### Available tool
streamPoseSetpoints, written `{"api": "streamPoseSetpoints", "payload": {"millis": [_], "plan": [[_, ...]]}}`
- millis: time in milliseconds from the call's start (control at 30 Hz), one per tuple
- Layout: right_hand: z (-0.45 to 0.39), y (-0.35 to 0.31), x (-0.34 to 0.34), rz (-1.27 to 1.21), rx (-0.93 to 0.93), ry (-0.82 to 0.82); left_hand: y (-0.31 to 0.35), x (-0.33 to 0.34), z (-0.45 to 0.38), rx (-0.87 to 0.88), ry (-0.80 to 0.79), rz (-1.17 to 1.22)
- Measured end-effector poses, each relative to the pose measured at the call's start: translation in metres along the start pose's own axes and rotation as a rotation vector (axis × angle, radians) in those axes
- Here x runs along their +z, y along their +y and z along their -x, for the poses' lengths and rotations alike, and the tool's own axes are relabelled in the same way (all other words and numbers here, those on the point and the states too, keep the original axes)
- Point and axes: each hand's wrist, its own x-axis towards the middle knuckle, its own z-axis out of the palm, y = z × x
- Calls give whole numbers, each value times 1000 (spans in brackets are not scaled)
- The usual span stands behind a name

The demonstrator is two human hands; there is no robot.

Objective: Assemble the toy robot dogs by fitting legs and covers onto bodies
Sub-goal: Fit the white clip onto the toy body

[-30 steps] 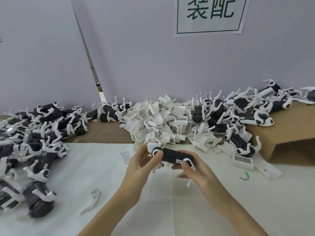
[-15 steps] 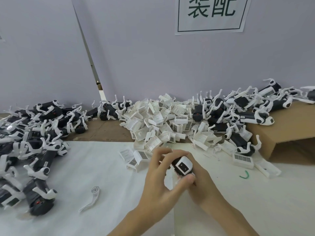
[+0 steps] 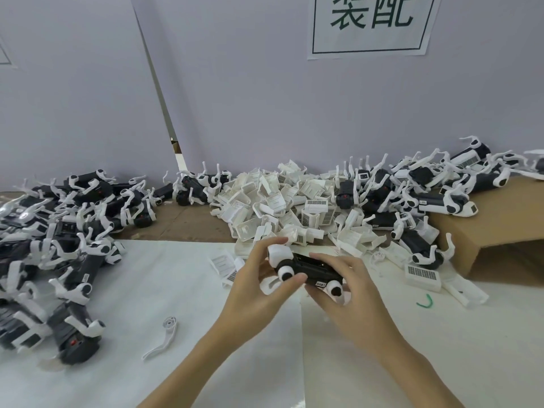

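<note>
While both grip it: left hand [image 3: 259, 285], right hand [image 3: 343, 293], toy dog [image 3: 306, 267] above bare white sheet [image 3: 164, 278].

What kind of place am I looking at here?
Probably a toy factory's assembly station: heaped white covers, piles of assembled dogs, and a wall sign reading "assembly" in Chinese.

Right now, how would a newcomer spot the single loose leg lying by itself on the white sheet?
Start at the white sheet covering the near table, left of the person's left hand. Between that forearm and the pile of assembled dogs lies the loose white leg. It alone lies flat and unattached, a curved strip ending in a spoked round hub.
</note>
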Motion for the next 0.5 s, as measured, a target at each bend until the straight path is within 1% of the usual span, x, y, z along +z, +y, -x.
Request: {"api": "streamPoseSetpoints", "payload": {"millis": [67, 100, 167, 233, 267, 300, 367, 400, 433, 467, 500], "plan": [[-2, 0, -7, -241, 106, -206, -2, -5, -2, -7, 4, 69], [-2, 0, -9, -349, 146, -253, -4, -8, -3, -14, 0, 99], [-6, 1, -12, -448, 144, -211, -7, -14, -5, -17, -22, 171], [-9, 0, -14, -449, 98, -157, -11, -22, -8, 7, -68, 152], [-9, 1, -15, -419, 66, -144, -14, -26, -10, 49, -87, 68], [-8, 4, -16, -353, 31, -133, -17, -30, -11, 117, -96, -77], [-5, 6, -17, -125, -38, -93, -22, -33, -14, 346, -78, -470], [-5, 6, -15, -29, -68, -65, -24, -31, -15, 473, -51, -613], [-4, 5, -12, 14, -94, -36, -25, -28, -15, 558, -22, -672], [-4, 5, -10, 17, -114, -16, -25, -26, -14, 587, 1, -669], [-4, 5, -10, 9, -129, -8, -25, -26, -14, 567, 14, -637]]}}
